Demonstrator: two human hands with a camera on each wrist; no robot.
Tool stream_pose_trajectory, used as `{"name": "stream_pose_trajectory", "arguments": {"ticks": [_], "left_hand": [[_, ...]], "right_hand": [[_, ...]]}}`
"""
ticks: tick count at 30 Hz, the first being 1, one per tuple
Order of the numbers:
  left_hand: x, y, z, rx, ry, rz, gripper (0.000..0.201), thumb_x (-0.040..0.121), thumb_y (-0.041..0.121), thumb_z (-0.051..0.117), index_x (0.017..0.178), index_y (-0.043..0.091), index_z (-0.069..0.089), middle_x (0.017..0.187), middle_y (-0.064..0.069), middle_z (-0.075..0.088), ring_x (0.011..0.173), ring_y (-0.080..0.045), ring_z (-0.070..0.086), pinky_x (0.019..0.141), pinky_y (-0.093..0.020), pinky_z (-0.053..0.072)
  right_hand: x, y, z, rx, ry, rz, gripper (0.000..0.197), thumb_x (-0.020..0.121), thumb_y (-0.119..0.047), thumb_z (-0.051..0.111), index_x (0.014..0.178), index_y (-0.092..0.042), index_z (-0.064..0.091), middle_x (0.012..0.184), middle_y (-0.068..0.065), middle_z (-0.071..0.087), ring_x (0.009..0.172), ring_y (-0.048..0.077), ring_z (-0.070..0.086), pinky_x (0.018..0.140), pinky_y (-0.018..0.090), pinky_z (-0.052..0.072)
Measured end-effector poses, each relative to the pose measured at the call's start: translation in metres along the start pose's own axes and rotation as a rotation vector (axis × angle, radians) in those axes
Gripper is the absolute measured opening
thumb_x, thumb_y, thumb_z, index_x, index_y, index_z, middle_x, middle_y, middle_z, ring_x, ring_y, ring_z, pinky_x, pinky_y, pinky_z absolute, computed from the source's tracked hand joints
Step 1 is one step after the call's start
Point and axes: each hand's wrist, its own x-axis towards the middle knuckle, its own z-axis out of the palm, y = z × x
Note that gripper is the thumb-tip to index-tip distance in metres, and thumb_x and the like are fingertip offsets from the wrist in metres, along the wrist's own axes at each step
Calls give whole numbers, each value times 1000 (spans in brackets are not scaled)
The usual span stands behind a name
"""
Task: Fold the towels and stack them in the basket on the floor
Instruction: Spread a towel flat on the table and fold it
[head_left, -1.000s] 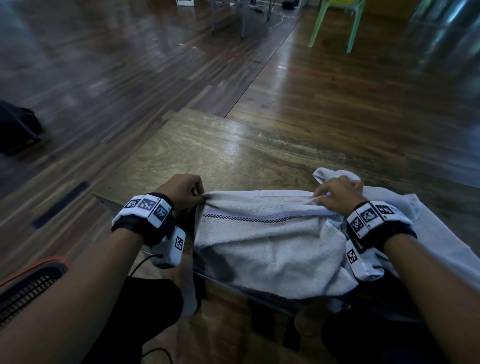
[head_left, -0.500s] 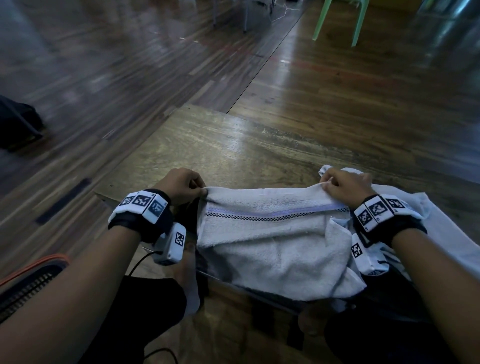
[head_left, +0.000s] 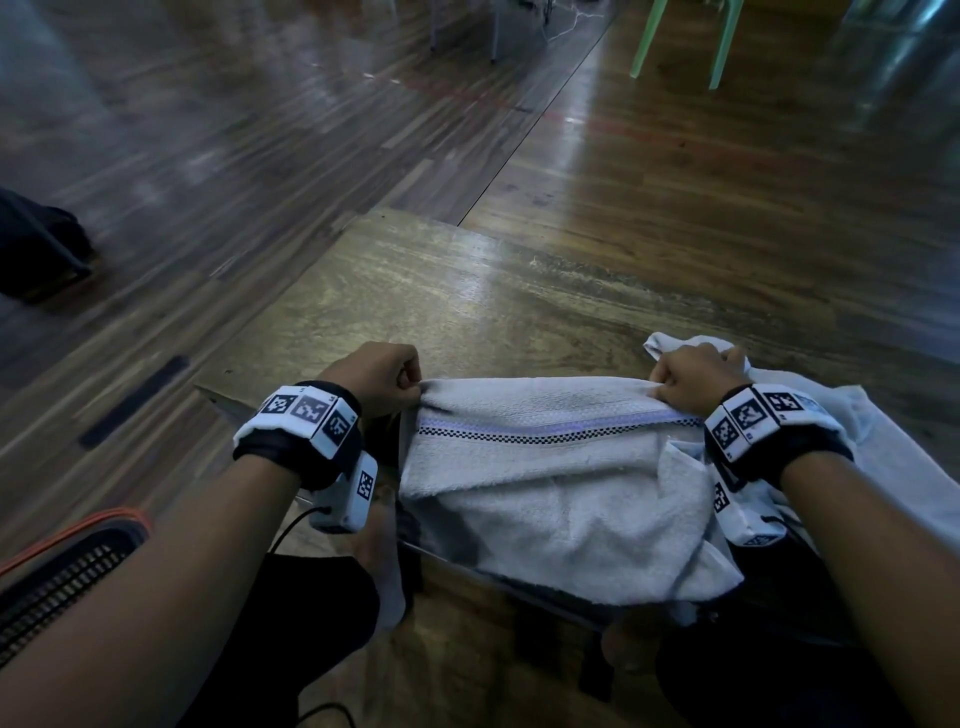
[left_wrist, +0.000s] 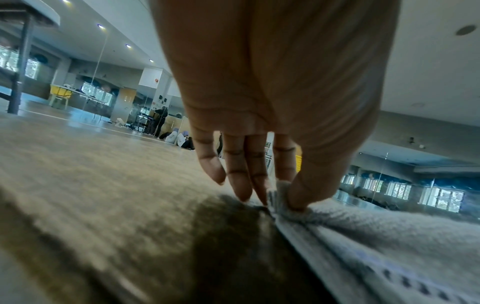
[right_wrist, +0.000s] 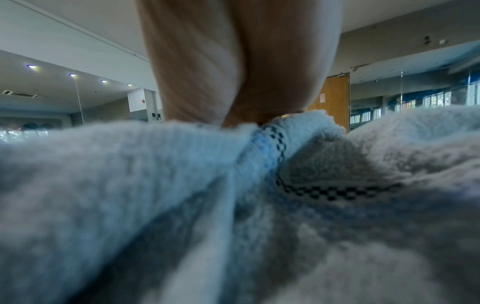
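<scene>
Head view: a pale grey terry towel with a lilac stripe and a black-and-white checked band (head_left: 545, 467) lies on the near edge of the brown wooden worktop (head_left: 467, 296), its lower part draping over that edge toward the person's lap. The cloth is doubled over, the fold running straight between the two grips, with the checked band just below the fold line. Under and beyond the right grip a second pale grey towel (head_left: 893, 457) lies spread and rumpled on the worktop.

The left hand (head_left: 376, 376) pinches the left end of the folded edge, knuckles up and fingers curled. In the left wrist view the thumb (left_wrist: 309, 191) and index finger squeeze a small tuft of terry, while the other fingers (left_wrist: 239, 181) point down to the worktop beside it. The right hand (head_left: 696, 376) grasps the right end of the same edge, fingers curled over the cloth; in the right wrist view the towel is bunched up against the palm, and the fingertips are hidden behind the pile. Both forearms reach forward from the near side, each wrist wearing a black band with white marker blocks (head_left: 306, 415).

Well to the near left of the left grip, a black slatted plastic basket with an orange rim (head_left: 67, 566) stands on the dark wooden floor (head_left: 208, 130).
</scene>
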Motion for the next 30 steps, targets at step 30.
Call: {"name": "stream_pose_trajectory", "arguments": {"ticks": [30], "left_hand": [[-163,78,-133,-757,56,446,56,56,61,77,80,12,64,74,5,66,72,-5,61,65,-13,48]], "right_hand": [[-247,87,-84,647,442,-432,4,83,-42,63,80,-40,66,91,-19,67,86,-1,61,75,17,47]]}}
